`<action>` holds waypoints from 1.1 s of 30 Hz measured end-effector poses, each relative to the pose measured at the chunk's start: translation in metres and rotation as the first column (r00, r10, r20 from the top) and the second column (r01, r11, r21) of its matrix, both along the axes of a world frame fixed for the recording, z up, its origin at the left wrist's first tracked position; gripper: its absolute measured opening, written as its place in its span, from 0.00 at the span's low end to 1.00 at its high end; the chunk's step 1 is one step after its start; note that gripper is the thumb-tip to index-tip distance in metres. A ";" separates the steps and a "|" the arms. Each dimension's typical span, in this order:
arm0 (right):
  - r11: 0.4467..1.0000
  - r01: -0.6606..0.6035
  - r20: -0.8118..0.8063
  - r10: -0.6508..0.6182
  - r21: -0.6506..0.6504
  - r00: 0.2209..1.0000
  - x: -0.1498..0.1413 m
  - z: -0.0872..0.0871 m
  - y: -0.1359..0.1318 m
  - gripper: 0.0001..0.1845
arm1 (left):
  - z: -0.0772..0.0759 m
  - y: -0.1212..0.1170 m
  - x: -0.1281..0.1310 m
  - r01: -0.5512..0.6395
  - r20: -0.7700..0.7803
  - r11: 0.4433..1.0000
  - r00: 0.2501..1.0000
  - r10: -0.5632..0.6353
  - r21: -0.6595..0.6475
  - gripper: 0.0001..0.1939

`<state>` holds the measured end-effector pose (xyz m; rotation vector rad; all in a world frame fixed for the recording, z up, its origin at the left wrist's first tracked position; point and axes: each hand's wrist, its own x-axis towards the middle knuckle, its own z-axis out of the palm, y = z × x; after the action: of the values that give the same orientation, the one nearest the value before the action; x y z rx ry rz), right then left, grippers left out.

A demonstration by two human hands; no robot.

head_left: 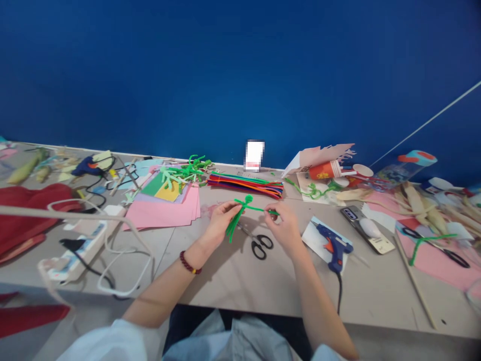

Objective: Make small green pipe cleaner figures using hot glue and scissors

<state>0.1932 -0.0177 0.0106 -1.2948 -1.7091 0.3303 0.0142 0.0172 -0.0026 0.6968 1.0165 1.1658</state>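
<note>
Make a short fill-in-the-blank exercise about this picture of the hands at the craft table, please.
1. The left hand and the right hand hold a twisted pipe cleaner figure that is ____.
2. The bead bracelet is on the person's ____ wrist.
3. The scissors below the hands have ____ handles.
4. The glue gun has a ____ body and an orange trigger.

Missing words: green; left; black; blue.
</note>
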 end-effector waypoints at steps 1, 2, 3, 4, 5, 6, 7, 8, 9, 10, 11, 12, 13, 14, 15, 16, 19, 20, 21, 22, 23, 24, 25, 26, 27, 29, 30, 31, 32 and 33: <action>1.000 0.003 -0.009 -0.003 -0.003 1.000 -0.001 -0.001 0.000 0.05 | 0.001 0.000 0.000 0.003 0.009 1.000 1.000 -0.003 -0.011 0.15; 1.000 0.001 -0.016 -0.001 -0.005 1.000 -0.001 -0.002 0.000 0.05 | 0.001 0.000 0.000 0.004 0.015 1.000 1.000 -0.003 -0.020 0.15; 1.000 -0.002 -0.025 0.002 -0.008 1.000 -0.003 -0.003 0.000 0.05 | 0.002 0.000 0.000 0.001 0.018 1.000 1.000 0.000 -0.027 0.15; 1.000 -0.006 -0.041 0.005 -0.014 0.999 -0.004 -0.004 0.000 0.05 | 0.003 0.000 0.000 -0.003 0.020 1.000 1.000 0.004 -0.030 0.15; 1.000 -0.012 -0.068 0.010 -0.028 0.998 -0.006 -0.004 0.000 0.05 | 0.003 0.000 0.000 -0.005 0.022 0.999 1.000 0.006 -0.032 0.15; 0.998 -0.021 -0.110 0.015 -0.052 0.994 -0.007 -0.005 -0.001 0.05 | 0.004 0.000 0.000 -0.007 0.029 0.999 1.000 0.008 -0.035 0.15; 0.995 -0.035 -0.175 0.019 -0.089 0.984 -0.008 -0.005 -0.001 0.05 | 0.004 0.000 0.000 -0.008 0.039 0.999 0.999 0.010 -0.039 0.15; 0.989 -0.053 -0.263 0.015 -0.138 0.965 -0.009 -0.004 -0.001 0.05 | 0.004 0.001 0.000 -0.005 0.048 0.999 0.999 0.007 -0.045 0.15; 0.978 -0.083 -0.365 0.007 -0.192 0.931 -0.009 -0.004 -0.001 0.06 | 0.004 0.001 0.000 0.000 0.055 0.999 0.998 0.002 -0.049 0.15; 0.963 -0.125 -0.468 -0.002 -0.240 0.884 -0.009 -0.003 -0.001 0.08 | 0.004 0.001 -0.001 0.010 0.059 0.999 0.998 -0.007 -0.052 0.15; 0.946 -0.173 -0.560 -0.010 -0.273 0.829 -0.008 -0.002 0.000 0.09 | 0.004 0.001 -0.001 0.021 0.059 0.998 0.998 -0.018 -0.051 0.15; 0.932 -0.218 -0.631 -0.014 -0.289 0.776 -0.007 -0.001 0.000 0.10 | 0.004 0.001 0.000 0.034 0.057 0.998 0.998 -0.031 -0.048 0.15; 0.922 -0.256 -0.678 -0.010 -0.290 0.735 -0.006 -0.001 0.001 0.10 | 0.004 0.000 0.000 0.048 0.054 0.998 0.997 -0.046 -0.045 0.15; 0.917 -0.280 -0.703 0.000 -0.283 0.711 -0.006 -0.001 0.001 0.09 | 0.004 0.000 0.001 0.062 0.053 0.997 0.997 -0.060 -0.043 0.15; 0.917 -0.290 -0.712 0.011 -0.273 0.703 -0.005 -0.002 0.002 0.08 | 0.003 -0.001 0.002 0.078 0.052 0.996 0.996 -0.076 -0.042 0.15; 0.922 -0.285 -0.705 0.020 -0.260 0.709 -0.005 -0.003 0.002 0.08 | 0.002 -0.002 0.003 0.095 0.050 0.995 0.994 -0.092 -0.041 0.15; 0.950 -0.241 -0.614 0.071 -0.198 0.786 -0.008 -0.006 0.002 0.06 | -0.001 -0.004 0.005 0.148 0.036 0.989 0.988 -0.147 -0.027 0.15; 0.959 -0.228 -0.569 0.093 -0.170 0.817 -0.009 -0.006 0.001 0.05 | -0.002 -0.004 0.005 0.163 0.031 0.986 0.986 -0.163 -0.025 0.15; 0.965 -0.220 -0.525 0.113 -0.144 0.843 -0.010 -0.007 0.001 0.04 | -0.003 -0.005 0.006 0.176 0.027 0.984 0.984 -0.175 -0.030 0.15; 0.969 -0.212 -0.490 0.125 -0.125 0.863 -0.011 -0.007 0.001 0.04 | -0.004 -0.005 0.006 0.186 0.025 0.982 0.982 -0.185 -0.042 0.15; 0.974 -0.197 -0.473 0.123 -0.110 0.873 -0.012 -0.007 0.001 0.03 | -0.005 -0.005 0.006 0.196 0.026 0.979 0.981 -0.195 -0.059 0.15; 0.980 -0.176 -0.474 0.111 -0.095 0.874 -0.011 -0.007 0.001 0.04 | -0.005 -0.004 0.006 0.202 0.030 0.976 0.979 -0.200 -0.079 0.16; 0.985 -0.152 -0.492 0.092 -0.083 0.866 -0.011 -0.007 0.001 0.04 | -0.006 -0.004 0.006 0.207 0.036 0.974 0.978 -0.205 -0.096 0.17; 0.989 -0.130 -0.520 0.073 -0.075 0.851 -0.010 -0.006 0.001 0.04 | -0.006 -0.004 0.005 0.213 0.043 0.971 0.977 -0.210 -0.106 0.18; 0.991 -0.116 -0.551 0.057 -0.073 0.832 -0.009 -0.006 0.001 0.05 | -0.006 -0.003 0.005 0.218 0.049 0.970 0.976 -0.214 -0.107 0.18; 0.990 -0.115 -0.591 0.044 -0.082 0.805 -0.008 -0.005 0.001 0.06 | -0.008 -0.002 0.004 0.230 0.047 0.969 0.973 -0.226 -0.094 0.19; 0.988 -0.126 -0.596 0.048 -0.090 0.802 -0.007 -0.005 0.001 0.07 | -0.009 -0.001 0.004 0.239 0.038 0.967 0.971 -0.237 -0.087 0.18; 0.986 -0.137 -0.591 0.054 -0.096 0.805 -0.007 -0.004 0.001 0.08 | -0.011 -0.001 0.004 0.250 0.028 0.965 0.968 -0.249 -0.083 0.17; 0.984 -0.147 -0.581 0.061 -0.102 0.812 -0.007 -0.004 0.001 0.09 | -0.012 -0.001 0.004 0.257 0.022 0.963 0.966 -0.256 -0.082 0.16; 0.982 -0.156 -0.569 0.066 -0.110 0.820 -0.008 -0.004 0.000 0.09 | -0.013 -0.001 0.004 0.265 0.021 0.961 0.964 -0.264 -0.083 0.16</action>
<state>0.1853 -0.0177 0.0063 -1.0591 -1.2637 0.8423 0.0177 0.0164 -0.0161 0.7341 0.9277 0.8879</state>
